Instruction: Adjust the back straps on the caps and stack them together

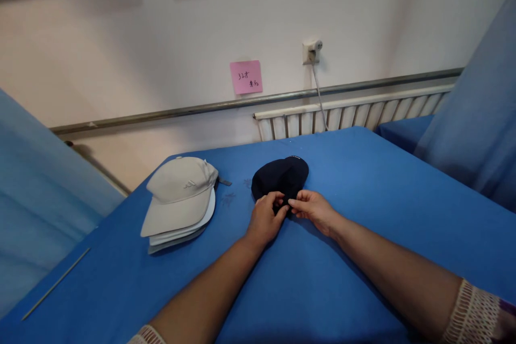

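Note:
A black baseball cap (274, 174) lies on the blue table, its brim pointing away to the far right. My left hand (266, 216) grips the cap's near edge, thumb and fingers pinched on it. Close beside it, my right hand (312, 208) pinches the same edge, which looks like the back strap. The fingertips of both hands almost meet there; the small part between them is too dark to make out. Left of my hands stands a stack of caps (181, 193), a beige one on top and lighter and grey brims below.
A thin stick (56, 284) lies at the table's left. Blue curtains hang on both sides. Behind the blue-covered table (342, 279) are a metal pipe (193, 110), a radiator (350, 115), a socket with a cord (312, 54) and a pink note (246, 77).

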### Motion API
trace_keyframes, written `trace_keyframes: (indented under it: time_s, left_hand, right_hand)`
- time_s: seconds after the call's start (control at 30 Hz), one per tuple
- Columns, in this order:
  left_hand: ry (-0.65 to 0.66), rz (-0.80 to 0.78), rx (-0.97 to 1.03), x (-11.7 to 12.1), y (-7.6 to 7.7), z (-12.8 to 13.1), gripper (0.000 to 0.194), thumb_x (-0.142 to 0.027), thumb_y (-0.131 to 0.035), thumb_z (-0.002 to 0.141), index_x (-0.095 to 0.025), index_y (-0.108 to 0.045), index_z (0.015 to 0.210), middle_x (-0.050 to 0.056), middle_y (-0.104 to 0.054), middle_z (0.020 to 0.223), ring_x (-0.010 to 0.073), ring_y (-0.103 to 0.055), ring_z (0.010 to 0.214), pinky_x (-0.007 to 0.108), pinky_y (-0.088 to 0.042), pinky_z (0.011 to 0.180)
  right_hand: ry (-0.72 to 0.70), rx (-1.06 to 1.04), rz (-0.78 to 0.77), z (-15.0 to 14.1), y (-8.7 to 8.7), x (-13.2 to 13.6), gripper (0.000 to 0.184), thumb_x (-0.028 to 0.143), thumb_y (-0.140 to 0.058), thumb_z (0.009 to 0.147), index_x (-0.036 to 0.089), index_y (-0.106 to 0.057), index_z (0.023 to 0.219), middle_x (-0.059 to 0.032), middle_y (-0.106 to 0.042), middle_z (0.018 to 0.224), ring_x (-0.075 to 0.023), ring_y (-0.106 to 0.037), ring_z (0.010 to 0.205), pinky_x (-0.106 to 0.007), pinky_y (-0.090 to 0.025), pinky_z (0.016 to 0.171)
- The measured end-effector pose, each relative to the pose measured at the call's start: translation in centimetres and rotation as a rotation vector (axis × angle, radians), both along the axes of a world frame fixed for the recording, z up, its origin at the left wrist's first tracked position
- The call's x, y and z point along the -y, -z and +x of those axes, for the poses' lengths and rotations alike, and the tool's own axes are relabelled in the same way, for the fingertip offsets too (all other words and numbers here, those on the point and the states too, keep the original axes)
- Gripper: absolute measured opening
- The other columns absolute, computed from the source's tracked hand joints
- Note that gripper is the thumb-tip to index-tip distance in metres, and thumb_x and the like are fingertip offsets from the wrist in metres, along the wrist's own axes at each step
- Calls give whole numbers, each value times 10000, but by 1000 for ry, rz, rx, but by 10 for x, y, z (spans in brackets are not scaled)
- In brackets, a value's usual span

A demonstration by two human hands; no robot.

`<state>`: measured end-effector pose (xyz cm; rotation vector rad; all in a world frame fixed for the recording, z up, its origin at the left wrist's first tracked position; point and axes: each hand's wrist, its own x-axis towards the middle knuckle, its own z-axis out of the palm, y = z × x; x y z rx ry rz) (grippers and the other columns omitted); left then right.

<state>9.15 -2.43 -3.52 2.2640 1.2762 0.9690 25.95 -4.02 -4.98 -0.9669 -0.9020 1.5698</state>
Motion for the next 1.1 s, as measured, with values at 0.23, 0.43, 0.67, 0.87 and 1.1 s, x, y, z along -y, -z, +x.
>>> trace_keyframes:
  time_s: [0.23,0.43,0.67,0.87,1.1]
  left_hand:
    - [13,-30,22,3,0,3,225,-211,-636,799,-196,-582,1017,45,-667,925,197,-632,880,370,-500,825]
    - [0,-58,45,3,0,3,202,-201,-639,792,-192,-577,984,42,-665,901,195,-635,868,358,-504,801]
    - [-8,-34,1,4,-1,4,153,-200,-629,797,-198,-575,940,28,-651,875,190,-615,842,353,-488,786]
    - [27,4,-13,8,-4,5,138,-205,-624,800,-200,-587,933,25,-647,891,194,-595,865,364,-457,824]
    - [-23,-134,268,-1,0,0,111,-254,-588,832,-180,-577,914,-4,-613,819,137,-577,762,269,-464,715]
  right_hand:
    - [72,-89,-159,-3,-3,2,228,262,-718,749,183,-510,701,-10,-618,664,-107,-616,615,-255,-521,641]
    - [138,-15,-241,-3,-7,3,220,161,-677,788,198,-468,728,-2,-618,642,-119,-650,606,-229,-524,571]
    - [98,-89,-258,0,-10,4,183,236,-665,832,181,-515,743,-11,-625,651,-109,-646,602,-210,-527,554]
    - [126,-96,-305,1,-10,3,168,176,-644,821,183,-508,724,15,-595,592,-91,-607,530,-192,-501,509]
    - [143,-107,-168,0,-7,2,148,223,-700,758,192,-564,808,4,-650,711,-95,-628,614,-191,-487,550]
